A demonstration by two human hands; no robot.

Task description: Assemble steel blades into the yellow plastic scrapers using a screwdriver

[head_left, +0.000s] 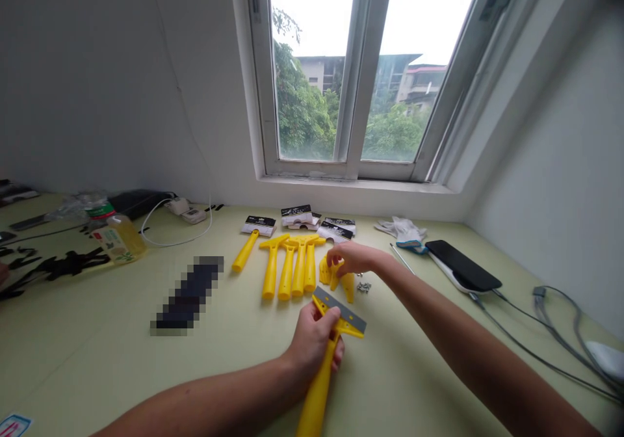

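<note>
My left hand [316,336] is wrapped round a yellow scraper [318,391] near its head, the thumb pressing a grey metal blade [340,311] flat against it. Farther off, my right hand [351,258] reaches down with bent fingers to a small group of yellow plastic pieces [347,286]. Its fingertips touch one of them, though the fingers partly hide the grip. Beside these pieces lies a little pile of screws [363,287]. To their left, several yellow scraper handles [286,271] lie side by side, their T-shaped heads pointing away from me.
Black-and-white packaging cards [297,216] lie behind the handles. White gloves [402,230], a screwdriver [402,259] and a phone [463,266] with cables are on the right. A drink bottle [117,235] and a white cable [182,240] sit on the left, near a pixelated dark object [188,294].
</note>
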